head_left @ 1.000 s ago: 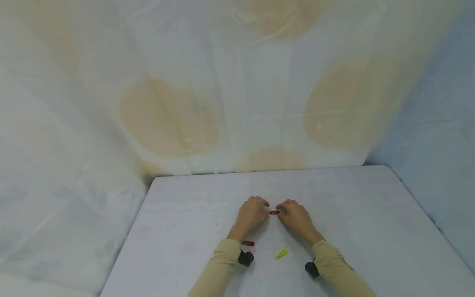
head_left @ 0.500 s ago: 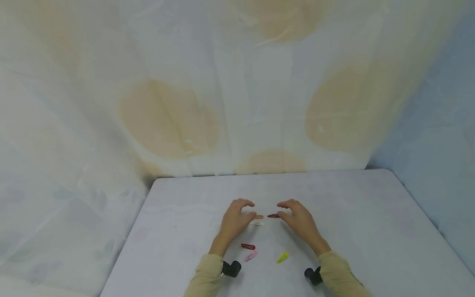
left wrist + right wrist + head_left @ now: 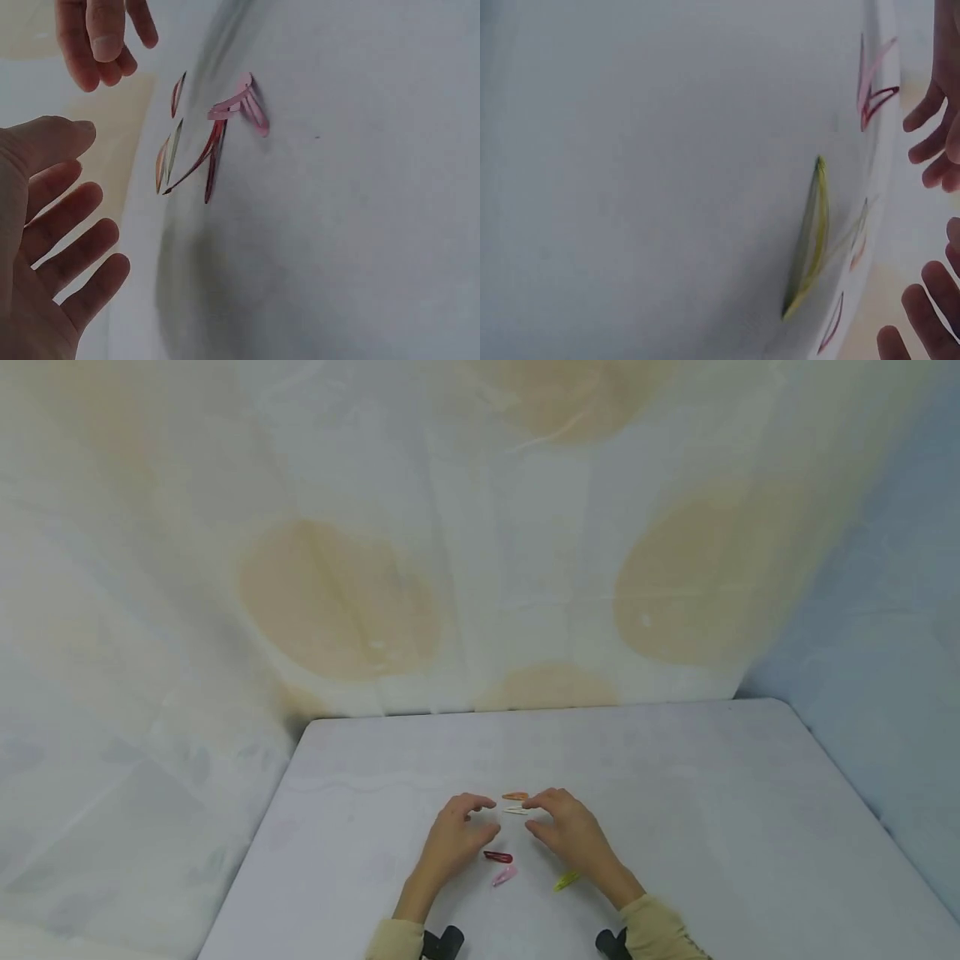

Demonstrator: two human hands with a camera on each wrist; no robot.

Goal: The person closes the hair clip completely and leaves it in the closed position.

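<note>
Hair clips (image 3: 498, 857) between empty hands, unlabelled

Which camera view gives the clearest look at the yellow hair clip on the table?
The right wrist view: the yellow hair clip lies close and large on the table, seen edge-on. The head view shows it small, partly hidden under the right hand. In the left wrist view I cannot pick it out for certain.

My makeshift recording booth: pale table (image 3: 750, 827) against draped translucent sheeting (image 3: 375, 568) with beige ovals.
</note>
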